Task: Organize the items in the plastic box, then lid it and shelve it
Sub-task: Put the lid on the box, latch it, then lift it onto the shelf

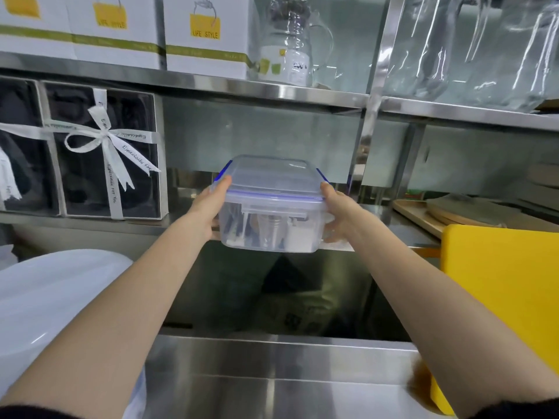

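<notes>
A clear plastic box (269, 228) with a lid (269, 176) that has blue seals sits between my two hands at the front edge of the steel middle shelf (393, 234). My left hand (208, 207) grips its left side, thumb on the lid's corner. On the box's right side, my right hand (338, 210) holds on with its fingers under the base. Through the wall I see several items inside, among them something metallic and something white. The front latch flap lies down against the box.
Black gift boxes with white ribbon (106, 152) stand on the same shelf at left. Wooden boards (453, 213) and a yellow board (499, 285) are at right. White cartons (205, 34) and glass jugs (290, 43) fill the upper shelf. A white tub (45, 297) is at lower left.
</notes>
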Available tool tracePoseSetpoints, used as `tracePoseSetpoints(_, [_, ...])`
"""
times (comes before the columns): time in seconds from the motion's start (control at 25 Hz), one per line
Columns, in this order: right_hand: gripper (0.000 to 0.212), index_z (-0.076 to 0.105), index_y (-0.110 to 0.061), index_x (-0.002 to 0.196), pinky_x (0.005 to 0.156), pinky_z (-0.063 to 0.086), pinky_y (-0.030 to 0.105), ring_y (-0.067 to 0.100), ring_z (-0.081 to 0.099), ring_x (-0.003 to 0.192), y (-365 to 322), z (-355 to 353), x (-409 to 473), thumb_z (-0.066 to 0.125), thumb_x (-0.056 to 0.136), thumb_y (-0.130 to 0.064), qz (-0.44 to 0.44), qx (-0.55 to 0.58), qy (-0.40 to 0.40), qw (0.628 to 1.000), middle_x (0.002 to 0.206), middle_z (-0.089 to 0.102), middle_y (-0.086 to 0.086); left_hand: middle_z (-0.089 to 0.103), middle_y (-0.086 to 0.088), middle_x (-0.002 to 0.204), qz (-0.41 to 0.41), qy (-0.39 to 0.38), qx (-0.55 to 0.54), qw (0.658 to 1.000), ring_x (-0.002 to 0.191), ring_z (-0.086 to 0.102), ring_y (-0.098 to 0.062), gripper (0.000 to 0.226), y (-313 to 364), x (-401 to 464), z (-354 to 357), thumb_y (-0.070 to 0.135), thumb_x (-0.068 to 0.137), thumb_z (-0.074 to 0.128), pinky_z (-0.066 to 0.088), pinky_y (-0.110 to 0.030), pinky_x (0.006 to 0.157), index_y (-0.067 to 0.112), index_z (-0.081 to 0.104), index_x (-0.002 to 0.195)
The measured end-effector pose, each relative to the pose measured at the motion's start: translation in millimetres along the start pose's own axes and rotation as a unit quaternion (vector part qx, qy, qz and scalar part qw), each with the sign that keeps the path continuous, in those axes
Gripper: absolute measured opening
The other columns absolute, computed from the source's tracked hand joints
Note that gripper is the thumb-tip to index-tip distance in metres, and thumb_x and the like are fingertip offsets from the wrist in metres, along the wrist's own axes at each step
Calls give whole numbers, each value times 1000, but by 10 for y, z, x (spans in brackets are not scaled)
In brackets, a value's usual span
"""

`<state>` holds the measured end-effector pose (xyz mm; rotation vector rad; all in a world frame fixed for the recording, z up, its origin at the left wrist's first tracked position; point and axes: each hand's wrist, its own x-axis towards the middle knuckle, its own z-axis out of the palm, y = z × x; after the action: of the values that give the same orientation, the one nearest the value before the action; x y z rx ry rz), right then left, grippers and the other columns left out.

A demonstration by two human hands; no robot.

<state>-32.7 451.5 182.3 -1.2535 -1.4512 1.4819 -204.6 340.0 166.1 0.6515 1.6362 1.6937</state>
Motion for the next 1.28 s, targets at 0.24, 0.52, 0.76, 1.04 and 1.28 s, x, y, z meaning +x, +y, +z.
tracePoseSetpoints(0.24, [64, 38, -17, 137, 101, 42, 49, 34, 51, 118, -32, 76, 293, 40, 87, -58, -9, -11, -3, 1000, 137, 48, 9, 52, -5, 136, 17, -5, 24, 1000, 117, 54, -33, 64, -12, 334, -5, 64, 78, 50, 43, -48, 99, 29, 43, 132])
tracePoseSetpoints(0.52, [61, 35, -17, 138, 86, 42, 49, 33, 51, 107, -37, 82, 541, 38, 90, -55, -15, 12, -12, 1000, 130, 50, 8, 50, -7, 138, 42, 9, 43, 998, 120, 51, -35, 66, -37, 588, 51, 65, 79, 47, 39, -54, 103, 27, 40, 133])
tracePoseSetpoints(0.76, [63, 33, -16, 139, 104, 35, 54, 37, 43, 127, -24, 117, 620, 38, 89, -55, -13, 26, 14, 999, 142, 42, 10, 50, -3, 137, 54, 13, 47, 997, 119, 51, -31, 69, -64, 693, 75, 69, 75, 47, 41, -52, 101, 29, 42, 131])
tracePoseSetpoints(1.04, [60, 37, -14, 138, 106, 37, 44, 32, 46, 123, -4, 145, 560, 41, 90, -50, -63, 18, 57, 996, 138, 46, 9, 50, -5, 135, 59, 25, 31, 997, 120, 49, -29, 68, -58, 638, 108, 66, 78, 47, 41, -47, 103, 24, 43, 131])
tracePoseSetpoints(1.28, [54, 33, -9, 141, 105, 38, 37, 29, 46, 123, -114, 39, 313, 44, 94, -35, -138, -122, 68, 981, 142, 44, 11, 39, -10, 146, 169, 125, 105, 972, 133, 38, -29, 61, 59, 520, 133, 43, 90, 47, 30, -37, 110, 9, 34, 139])
